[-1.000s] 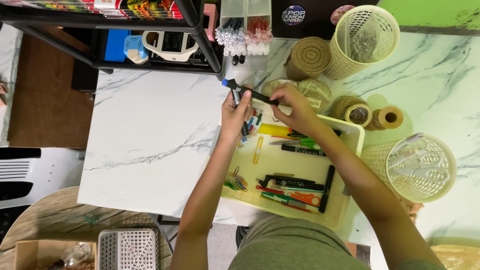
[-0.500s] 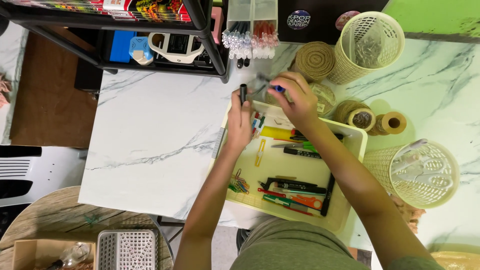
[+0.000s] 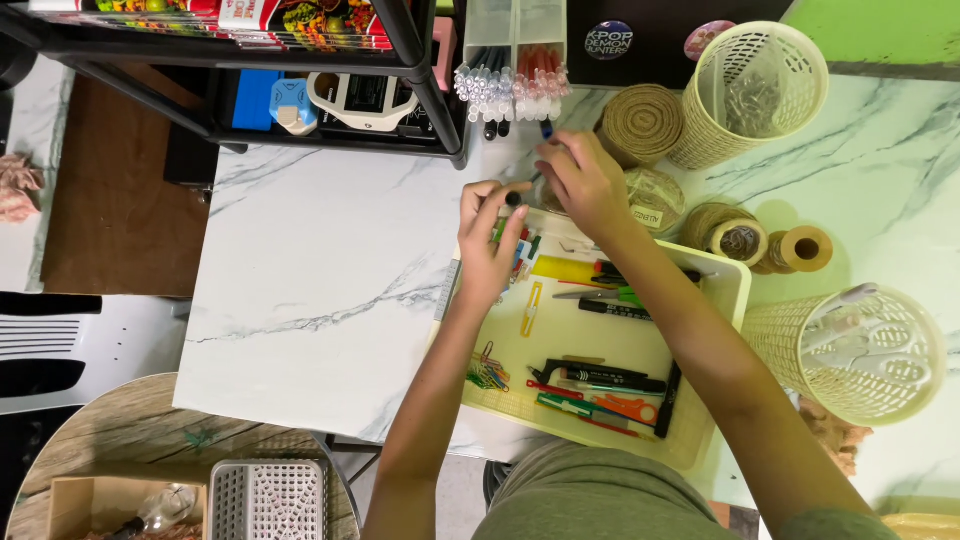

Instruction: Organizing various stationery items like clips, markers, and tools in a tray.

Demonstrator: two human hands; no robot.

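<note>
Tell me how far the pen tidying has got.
Done: the clear holder already holds pens. In hand: right hand holds a blue-tipped pen by it; left hand pinches a small dark piece. Left: markers and paper clips lie in the yellow tray.

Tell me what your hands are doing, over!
Left hand pinching a small dark pen cap. Right hand holding a pen up by the clear pen holders. Both above the yellow tray. Nothing in the way.
</note>
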